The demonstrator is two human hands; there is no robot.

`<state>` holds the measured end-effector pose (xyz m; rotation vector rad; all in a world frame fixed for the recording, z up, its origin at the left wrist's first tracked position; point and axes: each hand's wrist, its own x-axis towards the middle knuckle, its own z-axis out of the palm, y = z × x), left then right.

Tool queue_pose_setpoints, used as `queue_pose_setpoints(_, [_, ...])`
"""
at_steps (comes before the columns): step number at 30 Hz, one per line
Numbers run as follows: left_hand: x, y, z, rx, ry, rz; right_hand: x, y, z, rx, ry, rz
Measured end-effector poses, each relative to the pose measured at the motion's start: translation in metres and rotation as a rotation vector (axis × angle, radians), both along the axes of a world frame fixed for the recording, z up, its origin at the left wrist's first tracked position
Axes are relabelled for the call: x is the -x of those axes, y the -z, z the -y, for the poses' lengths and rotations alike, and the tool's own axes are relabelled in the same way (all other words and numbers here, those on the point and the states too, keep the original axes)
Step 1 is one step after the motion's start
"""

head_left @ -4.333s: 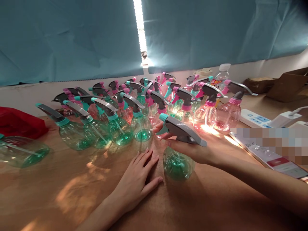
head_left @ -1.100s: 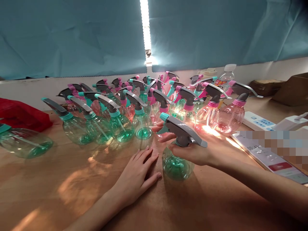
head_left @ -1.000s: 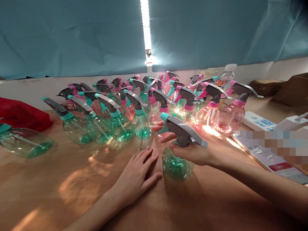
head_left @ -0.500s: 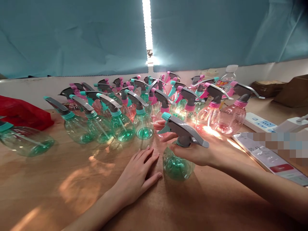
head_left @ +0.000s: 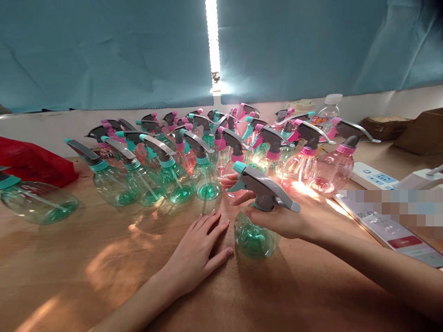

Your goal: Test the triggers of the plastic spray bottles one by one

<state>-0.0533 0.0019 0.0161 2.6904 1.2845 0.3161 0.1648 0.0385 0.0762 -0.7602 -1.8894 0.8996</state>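
Note:
A green clear spray bottle (head_left: 256, 240) with a grey and teal trigger head stands on the wooden table (head_left: 145, 286) in front of me. My right hand (head_left: 285, 221) is closed around its neck, thumb on the near side, with the other fingers partly hidden behind the bottle. To its left, my left hand (head_left: 199, 256) lies flat on the tabletop, fingers stretched out and holding nothing. Beyond both hands stand several more spray bottles in rows: green ones such as this green spray bottle (head_left: 176, 184) on the left, pink ones such as this pink spray bottle (head_left: 334, 168) on the right.
At the far left, another green bottle (head_left: 38, 200) is beside a red bag (head_left: 38, 161). On the right lie a phone (head_left: 377, 230) and a white power strip (head_left: 368, 175). A clear capped bottle (head_left: 328, 110) and a brown bag (head_left: 420, 133) stand behind.

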Motion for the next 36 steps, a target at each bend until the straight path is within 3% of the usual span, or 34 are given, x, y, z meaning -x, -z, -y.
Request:
queue_pose_setpoints(8, [0.0005, 0.0011, -0.0003, -0.008, 0.001, 0.015, 0.0004, -0.0103, 0.001, -0.036, 0.012, 0.076])
queue_pose_setpoints(11, [0.0004, 0.0016, -0.0003, -0.01, 0.005, 0.012, 0.0003, -0.0087, 0.0016, -0.033, 0.074, 0.087])
queue_pose_setpoints(16, [0.0001, 0.0014, 0.0002, -0.009, 0.003, -0.001, 0.001, -0.0046, 0.0028, 0.0, 0.031, 0.054])
queue_pose_setpoints(22, [0.001, 0.0014, 0.0002, -0.026, 0.014, -0.004, 0.0011, -0.0058, 0.0044, 0.0, 0.072, 0.127])
queue_pose_setpoints(36, [0.0014, 0.0025, -0.0012, -0.024, 0.014, 0.0, 0.0011, -0.0045, 0.0023, 0.011, 0.034, -0.037])
